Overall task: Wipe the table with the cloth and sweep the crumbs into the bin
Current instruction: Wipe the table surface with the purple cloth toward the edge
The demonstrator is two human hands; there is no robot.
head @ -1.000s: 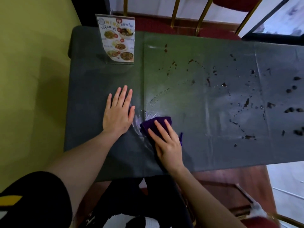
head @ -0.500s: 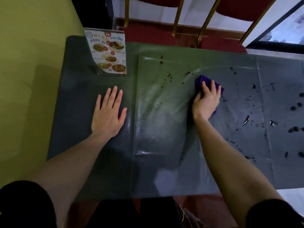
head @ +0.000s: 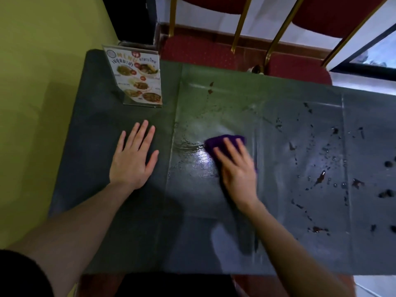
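Observation:
A purple cloth lies on the dark green table near its middle. My right hand presses flat on the cloth with straight fingers and covers most of it. My left hand rests flat on the table to the left, palm down, fingers spread. A wet shiny streak shows just left of the cloth. Dark crumbs and splashes are scattered over the right part of the table. No bin is in view.
A standing menu card is at the table's far left corner. Two red chairs with gold legs stand behind the far edge. A yellow-green wall runs along the left side.
My right hand has swept the cloth back from the far middle of the table toward the left and nearer to me. My left hand has stayed flat in place.

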